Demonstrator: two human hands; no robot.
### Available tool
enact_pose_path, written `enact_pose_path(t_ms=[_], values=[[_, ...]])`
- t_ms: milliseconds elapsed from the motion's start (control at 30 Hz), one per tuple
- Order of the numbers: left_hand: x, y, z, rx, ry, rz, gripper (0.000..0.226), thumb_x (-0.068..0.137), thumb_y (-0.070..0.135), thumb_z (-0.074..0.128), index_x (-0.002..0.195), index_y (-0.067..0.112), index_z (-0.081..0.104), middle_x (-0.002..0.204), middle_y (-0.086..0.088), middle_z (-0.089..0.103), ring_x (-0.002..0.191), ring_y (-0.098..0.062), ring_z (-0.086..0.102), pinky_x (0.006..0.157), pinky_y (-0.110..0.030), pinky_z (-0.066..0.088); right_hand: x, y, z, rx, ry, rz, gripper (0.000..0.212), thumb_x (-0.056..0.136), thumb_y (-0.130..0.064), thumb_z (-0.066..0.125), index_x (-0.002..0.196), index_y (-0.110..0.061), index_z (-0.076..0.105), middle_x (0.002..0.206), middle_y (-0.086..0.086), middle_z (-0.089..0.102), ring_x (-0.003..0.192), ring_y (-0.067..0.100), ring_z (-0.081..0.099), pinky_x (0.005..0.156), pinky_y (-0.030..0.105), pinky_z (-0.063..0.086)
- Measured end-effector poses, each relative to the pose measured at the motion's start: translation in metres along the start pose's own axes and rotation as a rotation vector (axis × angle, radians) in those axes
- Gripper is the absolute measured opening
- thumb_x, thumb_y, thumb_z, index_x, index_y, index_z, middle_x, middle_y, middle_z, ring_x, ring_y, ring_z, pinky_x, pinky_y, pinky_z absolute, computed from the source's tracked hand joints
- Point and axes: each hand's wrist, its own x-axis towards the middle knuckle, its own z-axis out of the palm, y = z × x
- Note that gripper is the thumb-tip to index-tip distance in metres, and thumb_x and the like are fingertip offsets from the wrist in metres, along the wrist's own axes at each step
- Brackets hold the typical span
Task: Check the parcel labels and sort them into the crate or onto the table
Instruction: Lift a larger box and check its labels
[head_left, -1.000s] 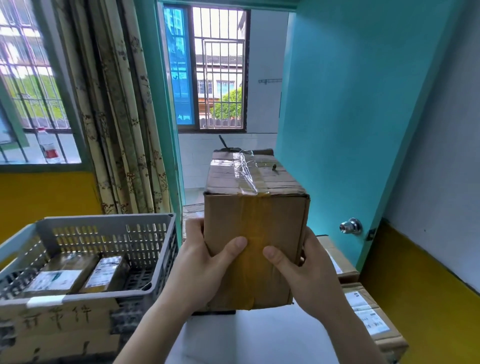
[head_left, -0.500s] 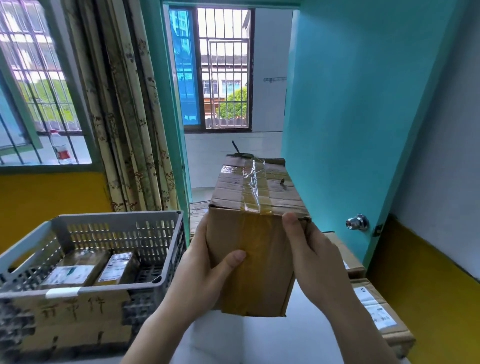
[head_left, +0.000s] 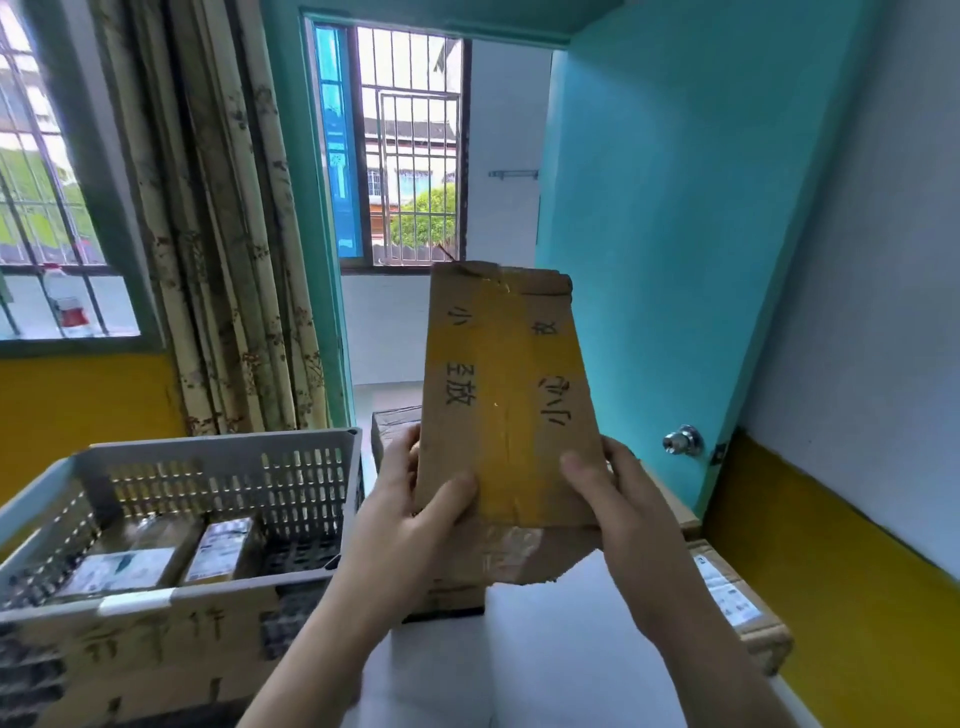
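Above the table (head_left: 545, 670), both hands (head_left: 415, 525) grip the tilted parcel (head_left: 506, 400)

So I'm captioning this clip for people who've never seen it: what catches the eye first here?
The tall cardboard box held up in the centre, handwritten characters on its yellow-taped face, gripped by the left hand and right hand. Next, the grey crate at lower left with two labelled parcels inside, then the turquoise door on the right.

White table (head_left: 545, 665), grey crate (head_left: 218, 457), labelled parcels (head_left: 737, 608)
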Motion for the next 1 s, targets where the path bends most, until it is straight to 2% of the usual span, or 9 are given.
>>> enact_pose_path(t_ms=[167,333,400,467,567,700,800,933,1000], values=[[-0.005,-0.005,-0.011,0.083,-0.057,0.018,0.052,0.082,0.046,0.070,0.122,0.067,0.044,0.123,0.021,0.064,0.109,0.000,0.065,0.089,-0.024,0.057,-0.012,0.001,0.014,-0.143,0.064,-0.026,0.027,0.084,-0.067,0.055,0.091,-0.089,0.042,0.097,-0.057,0.054,0.093,-0.029,0.053,0.073,0.015,0.043],[0.002,-0.003,-0.014,0.234,-0.003,0.019,0.051,0.090,0.053,0.069,0.137,0.039,0.056,0.123,0.007,0.052,0.103,0.000,0.059,0.091,-0.025,0.056,-0.020,0.012,0.019,-0.142,0.107,-0.020,0.020,0.093,-0.057,0.065,0.107,-0.066,0.056,0.105,-0.043,0.064,0.098,-0.010,0.063,0.091,0.036,0.057],[-0.001,-0.007,-0.014,0.250,-0.035,0.060,0.050,0.091,0.048,0.070,0.138,0.040,0.055,0.122,0.008,0.052,0.099,0.009,0.057,0.084,-0.012,0.052,-0.019,0.009,0.019,-0.163,0.120,0.029,0.014,0.088,-0.073,0.058,0.101,-0.073,0.052,0.099,-0.043,0.063,0.094,-0.004,0.064,0.093,0.035,0.054],[-0.005,-0.013,-0.015,0.247,-0.057,0.089,0.054,0.090,0.045,0.072,0.140,0.043,0.052,0.123,0.012,0.051,0.101,0.017,0.053,0.079,-0.005,0.049,-0.017,0.007,0.020,-0.194,0.144,0.054,0.028,0.076,-0.087,0.045,0.097,-0.069,0.051,0.093,-0.041,0.059,0.089,-0.004,0.057,0.094,0.034,0.049],[-0.007,-0.018,-0.013,0.215,-0.042,0.058,0.051,0.087,0.045,0.077,0.128,0.048,0.048,0.126,0.016,0.052,0.105,0.016,0.054,0.076,-0.003,0.048,-0.020,0.006,0.023,-0.244,0.174,0.056,0.022,0.072,-0.085,0.042,0.091,-0.077,0.048,0.083,-0.050,0.054,0.083,-0.008,0.052,0.084,0.024,0.045],[-0.002,-0.007,-0.009,0.216,0.040,-0.065,0.071,0.065,0.079,0.067,0.112,0.033,0.041,0.105,0.019,0.063,0.089,0.002,0.064,0.056,-0.010,0.048,-0.027,0.013,0.021,-0.250,0.148,0.051,0.014,0.075,-0.080,0.050,0.089,-0.080,0.049,0.084,-0.051,0.054,0.083,-0.009,0.056,0.074,0.017,0.042],[0.001,-0.004,-0.004,0.224,0.068,-0.059,0.076,0.062,0.080,0.065,0.116,0.035,0.035,0.102,0.024,0.065,0.089,0.005,0.064,0.066,-0.019,0.051,-0.024,0.013,0.013,-0.268,0.134,0.031,0.028,0.072,-0.082,0.050,0.098,-0.070,0.048,0.094,-0.047,0.053,0.085,-0.008,0.057,0.080,0.019,0.047],[-0.003,-0.016,0.011,0.187,-0.010,0.011,0.082,0.072,0.068,0.070,0.140,0.039,0.035,0.109,0.024,0.071,0.103,-0.004,0.070,0.088,-0.033,0.061,-0.016,0.004,-0.001,-0.357,0.144,0.034,0.067,0.066,-0.092,0.037,0.118,-0.051,0.046,0.116,-0.028,0.060,0.103,0.009,0.063,0.103,0.046,0.052],[-0.006,-0.021,0.016,0.173,-0.044,0.039,0.078,0.074,0.065,0.071,0.142,0.042,0.038,0.108,0.030,0.071,0.101,0.002,0.071,0.086,-0.024,0.061,-0.013,-0.001,-0.006,-0.464,0.173,0.011,0.089,0.067,-0.094,0.032,0.139,-0.043,0.045,0.132,-0.015,0.063,0.119,0.023,0.064,0.107,0.051,0.049]])
